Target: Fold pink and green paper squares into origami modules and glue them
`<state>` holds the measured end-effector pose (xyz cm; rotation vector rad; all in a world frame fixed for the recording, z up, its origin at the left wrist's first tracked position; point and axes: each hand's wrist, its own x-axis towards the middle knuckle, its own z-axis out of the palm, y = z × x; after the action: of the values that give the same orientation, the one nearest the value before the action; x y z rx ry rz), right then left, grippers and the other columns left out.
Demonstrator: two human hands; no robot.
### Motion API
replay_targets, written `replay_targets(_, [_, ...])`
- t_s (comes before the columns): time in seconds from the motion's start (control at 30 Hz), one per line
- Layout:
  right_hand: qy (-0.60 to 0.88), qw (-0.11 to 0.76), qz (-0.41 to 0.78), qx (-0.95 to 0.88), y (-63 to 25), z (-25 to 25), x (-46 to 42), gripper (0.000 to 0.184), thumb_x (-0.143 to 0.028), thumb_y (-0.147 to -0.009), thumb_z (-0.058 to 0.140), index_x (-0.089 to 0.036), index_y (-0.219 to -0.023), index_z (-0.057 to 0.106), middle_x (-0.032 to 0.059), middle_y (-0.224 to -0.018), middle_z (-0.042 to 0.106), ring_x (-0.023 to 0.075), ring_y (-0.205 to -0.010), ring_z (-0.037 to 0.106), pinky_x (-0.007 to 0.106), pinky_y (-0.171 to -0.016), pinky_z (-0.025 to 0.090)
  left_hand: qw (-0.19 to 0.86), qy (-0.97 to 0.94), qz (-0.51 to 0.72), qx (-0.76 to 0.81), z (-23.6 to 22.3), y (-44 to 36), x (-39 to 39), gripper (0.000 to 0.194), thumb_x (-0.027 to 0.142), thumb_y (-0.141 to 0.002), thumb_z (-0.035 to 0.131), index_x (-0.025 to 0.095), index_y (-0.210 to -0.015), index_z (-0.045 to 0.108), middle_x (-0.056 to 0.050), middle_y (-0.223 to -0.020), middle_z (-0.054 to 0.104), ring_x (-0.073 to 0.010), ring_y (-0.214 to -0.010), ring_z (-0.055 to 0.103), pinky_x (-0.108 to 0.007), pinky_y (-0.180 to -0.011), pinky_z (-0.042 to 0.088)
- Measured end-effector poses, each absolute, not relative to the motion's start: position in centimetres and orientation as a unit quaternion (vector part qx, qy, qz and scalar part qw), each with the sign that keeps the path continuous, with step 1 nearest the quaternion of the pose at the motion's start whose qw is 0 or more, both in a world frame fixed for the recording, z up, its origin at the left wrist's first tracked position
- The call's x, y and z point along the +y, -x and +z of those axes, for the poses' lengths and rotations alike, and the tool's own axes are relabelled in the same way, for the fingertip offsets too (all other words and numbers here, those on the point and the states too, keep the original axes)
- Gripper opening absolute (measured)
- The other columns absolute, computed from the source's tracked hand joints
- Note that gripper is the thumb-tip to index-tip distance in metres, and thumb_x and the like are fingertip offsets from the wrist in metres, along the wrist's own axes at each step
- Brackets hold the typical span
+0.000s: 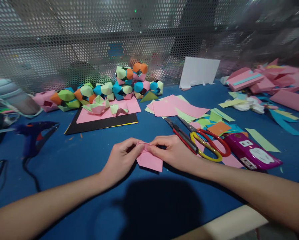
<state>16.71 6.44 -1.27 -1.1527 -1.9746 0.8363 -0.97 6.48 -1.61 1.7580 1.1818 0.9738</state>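
A small pink sheet of paper [150,161] with folds along its top edge is between my hands, low over the blue table. My left hand [121,159] pinches its upper left part between thumb and fingers. The upper right part is in the closed fingers of my right hand [175,151], whose thumb presses near the middle. Just right of that hand lie a black-and-red box cutter [185,137] and scissors [212,149] with red and yellow handles. Fingers beneath the paper are partly hidden.
A blue glue gun [34,135] with a cord stands left, near a tumbler [14,95]. Folded paper balls [106,90] line the back by the perforated metal screen [89,40]. Paper scraps [215,116], a purple power strip [254,151] and a pink paper pile [271,78] lie right.
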Motion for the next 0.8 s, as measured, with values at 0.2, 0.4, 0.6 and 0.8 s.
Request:
replay_targets(0.2, [0.409, 0.372, 0.286, -0.782, -16.8, -2.1, 6.4, 0.021, -0.020, -0.085, 0.055, -0.012, -0.072, 0.070, 0.0019, -0.066, 0.065, 0.0088, -0.060, 0.057, 0.020, -0.057, 0.040, 0.395, -0.694, 0.378, 0.468, -1.6, 1.0, 6.4, 0.024, 0.037, -0.083, 0.055, 0.017, -0.076, 0.068, -0.001, -0.074, 0.069, -0.0131, -0.068, 0.060, -0.022, -0.061, 0.048])
replay_targets(0.4, [0.412, 0.376, 0.277, -0.783, -16.8, -2.5, 6.5, 0.022, -0.022, -0.083, 0.057, -0.013, -0.065, 0.065, -0.0004, -0.061, 0.061, 0.0080, -0.057, 0.053, 0.019, -0.054, 0.037, 0.382, -0.725, 0.360, 0.446, -1.7, 1.1, 6.5, 0.024, 0.034, -0.085, 0.053, 0.018, -0.076, 0.067, -0.001, -0.078, 0.067, -0.0130, -0.073, 0.059, -0.021, -0.064, 0.046])
replay_targets(0.6, [0.412, 0.374, 0.261, -0.789, -16.7, -2.5, 6.6, 0.021, -0.019, -0.083, 0.058, -0.012, -0.063, 0.065, 0.0004, -0.061, 0.061, 0.0075, -0.057, 0.053, 0.019, -0.055, 0.037, 0.345, -0.758, 0.355, 0.425, -2.0, 1.2, 6.7, 0.023, 0.031, -0.087, 0.050, 0.018, -0.076, 0.065, -0.001, -0.077, 0.064, -0.0121, -0.071, 0.058, -0.022, -0.065, 0.044])
replay_targets(0.8, [0.365, 0.389, 0.212, -0.818, -16.8, -2.8, 6.7, 0.019, -0.018, -0.085, 0.056, -0.011, -0.071, 0.067, 0.0025, -0.065, 0.063, 0.0085, -0.059, 0.054, 0.019, -0.055, 0.038, 0.318, -0.781, 0.339, 0.417, -1.9, 1.3, 6.5, 0.024, 0.030, -0.089, 0.048, 0.018, -0.076, 0.064, -0.001, -0.075, 0.063, -0.0118, -0.070, 0.057, -0.022, -0.063, 0.043])
